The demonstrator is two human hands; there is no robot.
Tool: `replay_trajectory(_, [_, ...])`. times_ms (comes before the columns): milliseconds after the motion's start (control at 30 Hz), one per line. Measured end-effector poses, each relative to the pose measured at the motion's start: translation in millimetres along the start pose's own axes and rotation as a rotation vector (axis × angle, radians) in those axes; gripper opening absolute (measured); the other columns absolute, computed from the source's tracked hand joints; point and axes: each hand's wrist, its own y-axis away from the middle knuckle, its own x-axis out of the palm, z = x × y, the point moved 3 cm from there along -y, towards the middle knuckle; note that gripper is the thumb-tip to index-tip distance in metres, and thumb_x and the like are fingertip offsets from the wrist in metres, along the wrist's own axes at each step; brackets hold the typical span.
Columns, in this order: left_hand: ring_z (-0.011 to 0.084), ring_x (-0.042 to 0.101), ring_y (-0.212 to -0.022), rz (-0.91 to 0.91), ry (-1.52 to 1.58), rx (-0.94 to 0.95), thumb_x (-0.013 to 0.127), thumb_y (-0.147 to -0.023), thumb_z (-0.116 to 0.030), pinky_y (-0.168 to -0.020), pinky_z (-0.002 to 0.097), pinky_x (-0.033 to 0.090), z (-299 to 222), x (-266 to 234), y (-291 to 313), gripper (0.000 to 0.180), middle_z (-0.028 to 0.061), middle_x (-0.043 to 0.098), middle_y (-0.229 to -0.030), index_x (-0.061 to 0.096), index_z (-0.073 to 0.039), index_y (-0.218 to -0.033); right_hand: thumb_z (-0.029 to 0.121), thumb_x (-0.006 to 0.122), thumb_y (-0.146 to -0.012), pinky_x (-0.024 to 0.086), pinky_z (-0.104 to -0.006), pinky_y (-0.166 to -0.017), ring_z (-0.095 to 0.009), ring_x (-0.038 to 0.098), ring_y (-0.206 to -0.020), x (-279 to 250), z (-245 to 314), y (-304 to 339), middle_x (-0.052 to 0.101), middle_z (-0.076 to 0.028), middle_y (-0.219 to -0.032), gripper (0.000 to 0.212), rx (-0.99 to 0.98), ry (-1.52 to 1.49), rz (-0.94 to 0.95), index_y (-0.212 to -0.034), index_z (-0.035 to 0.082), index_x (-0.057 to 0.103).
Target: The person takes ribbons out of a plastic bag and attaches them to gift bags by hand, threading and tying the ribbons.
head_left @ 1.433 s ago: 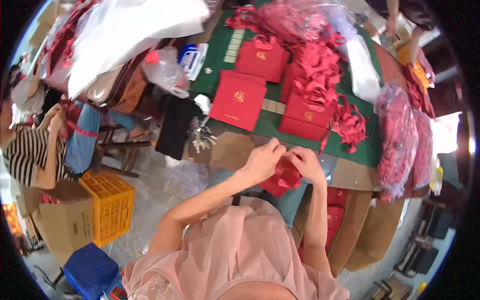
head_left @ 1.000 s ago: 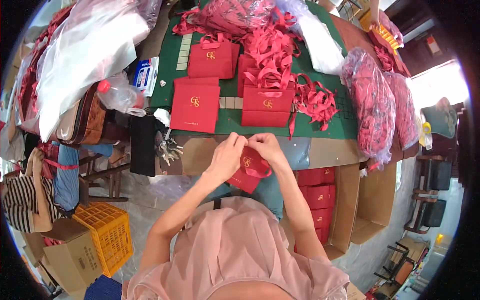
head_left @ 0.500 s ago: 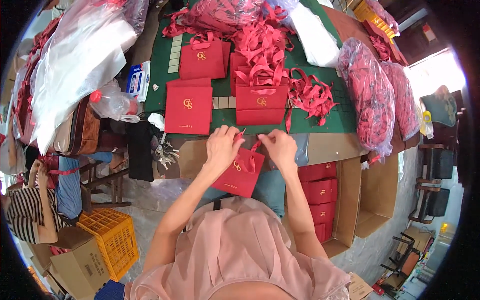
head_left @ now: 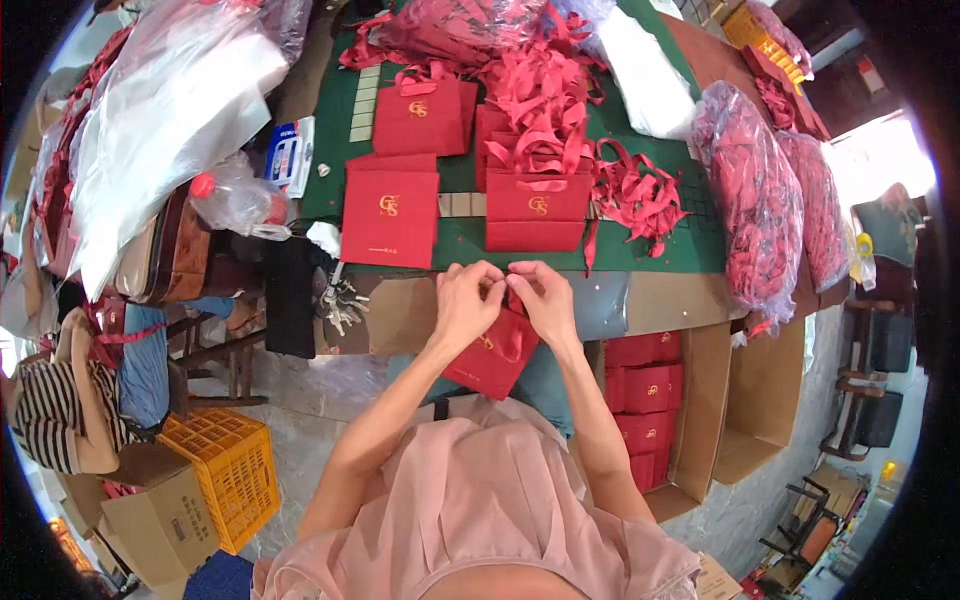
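A small red gift bag (head_left: 490, 368) with gold print hangs tilted over my lap, at the table's near edge. My left hand (head_left: 468, 304) and my right hand (head_left: 543, 304) meet above its top, both closed in a pinch. Between the fingertips runs the bag's red ribbon (head_left: 514, 300); the exact hold is partly hidden by the fingers. Just beyond my hands, a stack of red bags (head_left: 390, 215) lies to the left on the green mat. More red bags (head_left: 537, 215) with ribbon handles stand in a row beside it.
Loose red ribbons (head_left: 640, 205) lie right of the row. Plastic-wrapped bundles (head_left: 748, 195) line the table's right side. Keys (head_left: 342, 303) hang at the near edge. Below right, a cardboard box (head_left: 700, 400) holds red bags. A person in a striped shirt (head_left: 50, 415) sits at left near a yellow crate (head_left: 225, 480).
My hands have come together from apart, their fingertips now almost touching at the ribbon. The bag has tilted further, and the whole view has shifted a little.
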Motion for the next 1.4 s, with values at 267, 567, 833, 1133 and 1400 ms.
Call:
replay_trajectory(267, [0.0336,0.053,-0.1,-0.013,-0.008,0.124,0.071,-0.086,-0.028,-0.085,0.0434,0.044,-13.6,3.0,7.5,0.021,0.0098,0.061,-0.105,0.072,-0.013,-0.1,0.008,0.058,-0.098,0.05,-0.0278,-0.078,-0.013,0.061,-0.086,-22.9,-9.8,0.7,0.065,-0.004,-0.09,0.011,-0.206,0.078,-0.069,-0.101,0.001,0.066])
replay_trajectory(567, [0.0246,0.066,-0.085,0.281,0.335,-0.155,0.078,-0.081,-0.021,-0.077,0.038,0.053,14.8,-23.1,19.8,0.045,0.0125,0.066,-0.101,0.061,-0.005,-0.121,0.021,0.057,-0.103,0.047,-0.022,-0.066,-0.009,0.059,-0.072,-52.9,-50.5,-6.2,0.063,-0.001,-0.086,0.018,0.139,-0.48,-0.188,-0.107,0.005,0.061])
replay_trajectory(833, [0.0193,0.055,-0.121,0.217,0.931,-0.172,0.078,-0.081,-0.01,-0.103,0.0337,0.044,-16.1,-27.5,28.6,0.068,0.0119,0.059,-0.129,0.046,-0.004,-0.14,0.024,0.056,-0.101,0.054,-0.0304,-0.081,-0.016,0.066,-0.089,-59.3,-40.5,6.2,0.069,-0.009,-0.101,0.024,0.356,-0.647,-0.143,-0.111,0.004,0.064])
replay_trajectory(1133, [0.0157,0.054,-0.117,0.148,0.76,-0.115,0.065,-0.081,0.007,-0.103,0.0317,0.043,-16.9,-54.8,49.6,0.056,0.009,0.058,-0.123,0.048,-0.002,-0.133,0.028,0.059,-0.101,0.053,-0.0267,-0.07,-0.008,0.061,-0.08,-55.1,-24.7,0.8,0.064,0.002,-0.091,0.023,0.242,-0.59,-0.35,-0.108,0.007,0.063])
replay_trajectory(1400, [0.0169,0.06,-0.108,-0.054,0.49,-0.05,0.063,-0.084,0.004,-0.095,0.0298,0.048,-45.1,-93.7,41.1,0.04,0.0108,0.064,-0.111,0.055,0.0,-0.123,0.018,0.059,-0.1,0.053,-0.027,-0.07,-0.01,0.062,-0.08,-79.1,-19.8,-7.1,0.065,-0.002,-0.094,0.017,0.105,-0.26,-0.342,-0.111,0.006,0.065])
